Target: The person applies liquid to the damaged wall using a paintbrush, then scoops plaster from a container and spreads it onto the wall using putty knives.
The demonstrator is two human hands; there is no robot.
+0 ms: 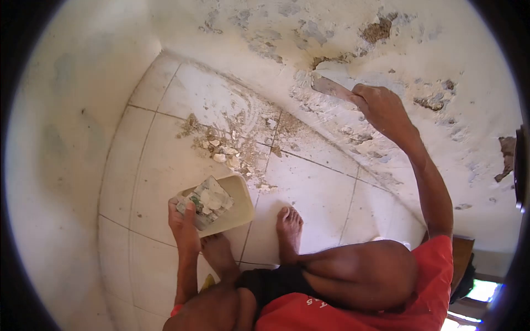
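Note:
My right hand (382,110) is closed around a putty knife (331,87), its blade against the damaged wall (353,69) beside a patch of pale filler. In my left hand (185,223) is a flat, rectangular board (201,218) smeared with whitish filler, my thumb pressed on its top face. The board lies over a cream plastic tub (243,201), partly covering its opening. Whether my left fingers also grip the tub's edge is hidden.
Crumbled plaster (226,151) is scattered across the white tiled floor (309,182) along the wall's foot. Several broken pits, such as a brown hole (378,30), mark the wall. My bare foot (289,229) stands near the tub. A dark object (520,168) is at the right edge.

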